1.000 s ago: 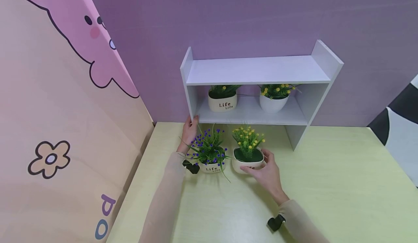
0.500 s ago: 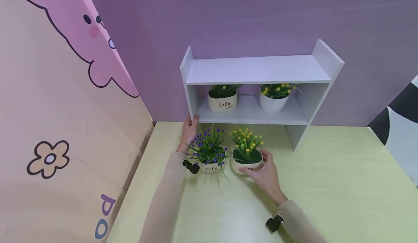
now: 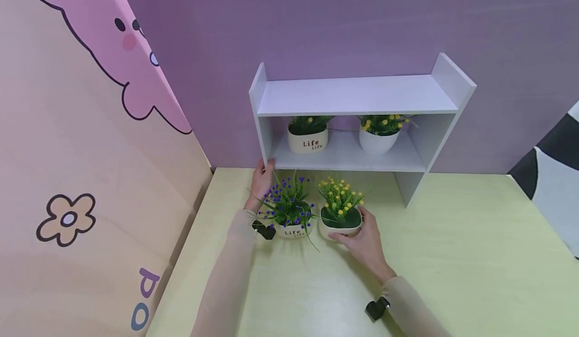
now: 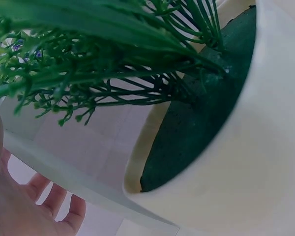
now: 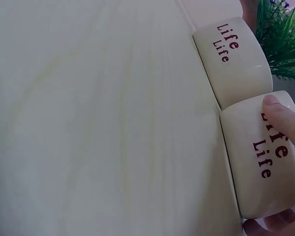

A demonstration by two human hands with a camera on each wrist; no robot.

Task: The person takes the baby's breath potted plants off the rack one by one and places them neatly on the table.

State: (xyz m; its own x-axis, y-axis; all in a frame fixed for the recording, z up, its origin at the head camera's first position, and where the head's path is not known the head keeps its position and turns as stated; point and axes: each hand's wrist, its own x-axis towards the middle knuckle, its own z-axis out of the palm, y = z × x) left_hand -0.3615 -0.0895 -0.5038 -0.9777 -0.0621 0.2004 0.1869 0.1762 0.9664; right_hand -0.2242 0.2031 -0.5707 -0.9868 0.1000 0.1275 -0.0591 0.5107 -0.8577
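Observation:
My left hand (image 3: 260,186) grips the left side panel of a white two-tier shelf (image 3: 357,95), its fingers behind the panel in the left wrist view. In front of that hand stands a cream pot with blue-purple flowers (image 3: 289,208), its side and green foam filling the left wrist view (image 4: 265,137). To its right is a similar cream pot with yellow flowers (image 3: 340,198), standing on the table. My right hand (image 3: 367,246) holds this pot, thumb across the front "Life" lettering (image 5: 260,172) and fingers round the far side. In the right wrist view the two pots appear side by side.
On the shelf's middle board stand a cream "Life" pot (image 3: 308,142) and a round white pot with yellow flowers (image 3: 379,143). The pale table (image 3: 475,256) meets a purple wall (image 3: 344,25) behind the shelf. A decorated wall panel (image 3: 113,176) rises at left.
My right hand has shifted the yellow-flowered pot slightly left, closer to the blue-purple-flowered pot. The left hand stays at the shelf's side panel.

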